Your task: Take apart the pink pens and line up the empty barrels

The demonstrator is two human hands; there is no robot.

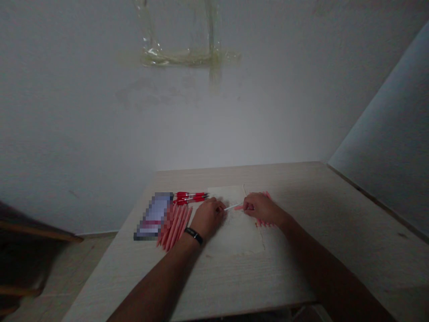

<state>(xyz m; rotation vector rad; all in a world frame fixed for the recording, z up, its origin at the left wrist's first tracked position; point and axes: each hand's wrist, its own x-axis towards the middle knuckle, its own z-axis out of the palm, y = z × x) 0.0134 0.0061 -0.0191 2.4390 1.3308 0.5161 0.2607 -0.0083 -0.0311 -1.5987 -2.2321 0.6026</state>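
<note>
My left hand [209,217] and my right hand [259,208] meet over a pale sheet of paper [239,232] on the wooden table [301,268]. Both hands are closed in a pinch on a thin white refill [231,207] that spans the gap between them; a pink barrel end [238,207] shows at my right fingers. A black band sits on my left wrist. Left of my left hand lies a row of several pink pen barrels [174,226]. Behind them lie assembled red pens [191,197]. More pink parts [264,222] lie partly hidden under my right hand.
A blurred-out flat rectangle [154,215] lies at the table's left, beside the pink barrels. A white wall rises behind the table, with clear tape remains [182,56] stuck high on it. A dark wooden piece of furniture [27,259] stands at the far left, off the table.
</note>
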